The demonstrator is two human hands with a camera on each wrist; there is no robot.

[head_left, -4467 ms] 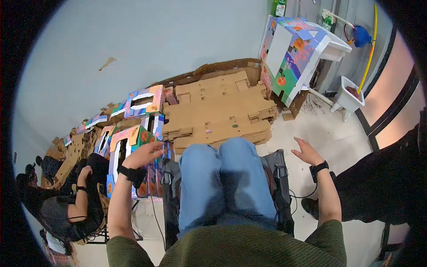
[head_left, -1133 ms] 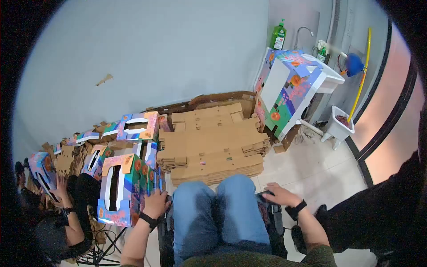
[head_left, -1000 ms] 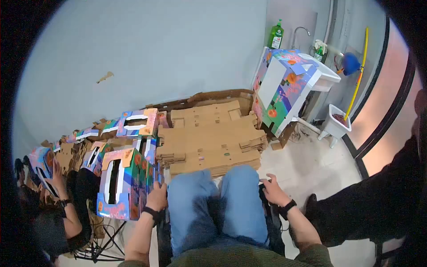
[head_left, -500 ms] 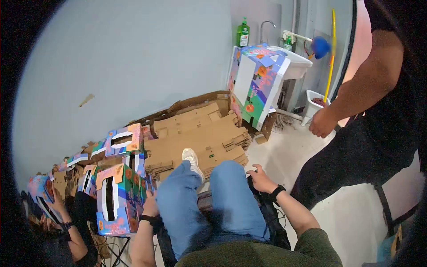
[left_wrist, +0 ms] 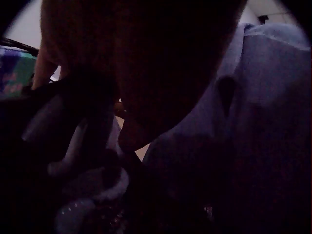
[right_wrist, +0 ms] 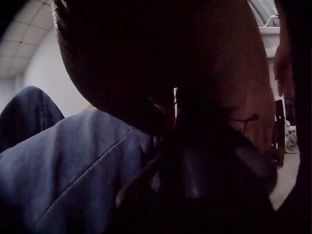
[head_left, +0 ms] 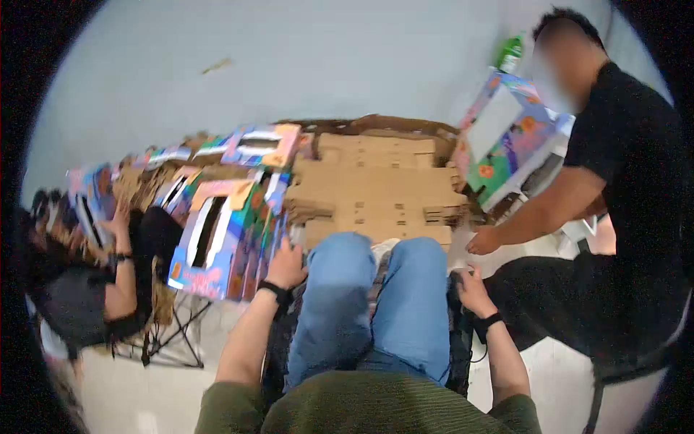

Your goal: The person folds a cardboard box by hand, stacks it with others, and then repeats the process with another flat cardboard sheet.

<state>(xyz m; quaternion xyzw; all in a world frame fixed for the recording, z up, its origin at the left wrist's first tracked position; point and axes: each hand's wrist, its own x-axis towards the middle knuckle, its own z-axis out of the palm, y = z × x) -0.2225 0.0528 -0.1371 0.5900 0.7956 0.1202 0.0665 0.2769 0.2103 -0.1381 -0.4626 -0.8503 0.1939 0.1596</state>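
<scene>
My left hand (head_left: 288,266) grips the front of the dark chair's left armrest, beside my knee. In the dim left wrist view, the thumb (left_wrist: 134,139) hangs down over the inner side of the armrest. On the other side my right hand (head_left: 473,291) holds the right armrest (right_wrist: 195,180), its fingers (right_wrist: 258,117) bent down over the outer side. Close left of my left hand stands a printed carton (head_left: 211,235) with a long slot. Ahead of my knees lies a stack of flat brown cardboard (head_left: 376,184).
A person in black (head_left: 625,145) leans in at the right, one hand close to my right hand. A seated person (head_left: 72,296) at the left handles another carton (head_left: 90,195). More printed cartons (head_left: 262,147) line the wall. A printed panel (head_left: 499,137) stands at the back right.
Both hands, raised and apart from the chair at first, came down onto the armrests. The person in black moved in from the right. My shoe drew back from the cardboard.
</scene>
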